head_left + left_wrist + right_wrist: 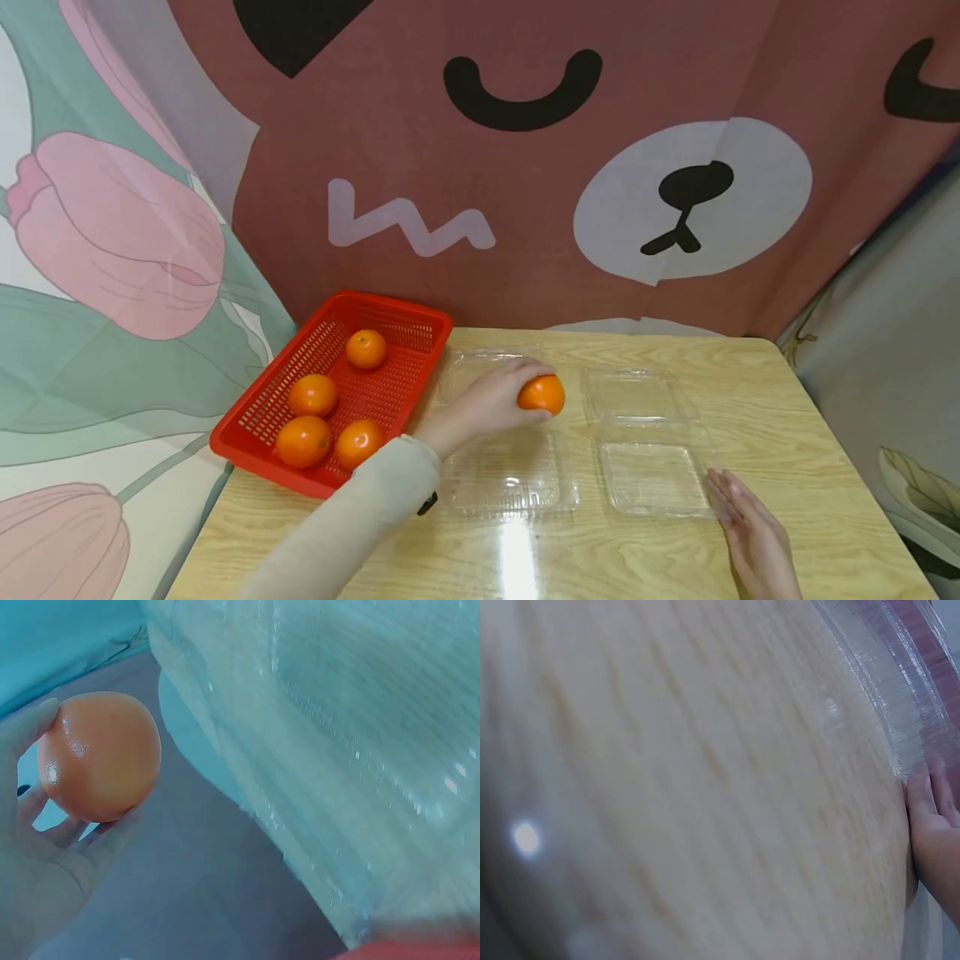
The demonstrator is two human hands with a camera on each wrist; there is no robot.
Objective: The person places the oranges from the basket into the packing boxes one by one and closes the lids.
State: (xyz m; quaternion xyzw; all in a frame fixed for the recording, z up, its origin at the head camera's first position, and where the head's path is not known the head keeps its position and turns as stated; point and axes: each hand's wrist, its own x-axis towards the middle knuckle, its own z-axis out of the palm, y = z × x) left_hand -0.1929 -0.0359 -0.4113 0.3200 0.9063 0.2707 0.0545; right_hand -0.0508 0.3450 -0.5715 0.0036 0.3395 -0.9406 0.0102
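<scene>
My left hand point(501, 395) grips an orange point(542, 395) above the table, over the clear plastic box on the left point(510, 475). In the left wrist view the thumb and fingers curl round the orange point(101, 756). That box stands with its lid folded back, partly hidden by the arm. To its right is a second clear plastic box point(652, 479), also opened out, with its lid half point(630, 396) towards the wall. My right hand point(752, 529) has its fingers straight, the fingertips right at the near right corner of this second box.
A red plastic basket point(408, 321) with several oranges, one of them the far orange point(366, 349), stands at the left of the wooden table point(757, 400). Behind the table hangs a printed bear curtain point(525, 192). The table's right edge borders a pale drape point(892, 333).
</scene>
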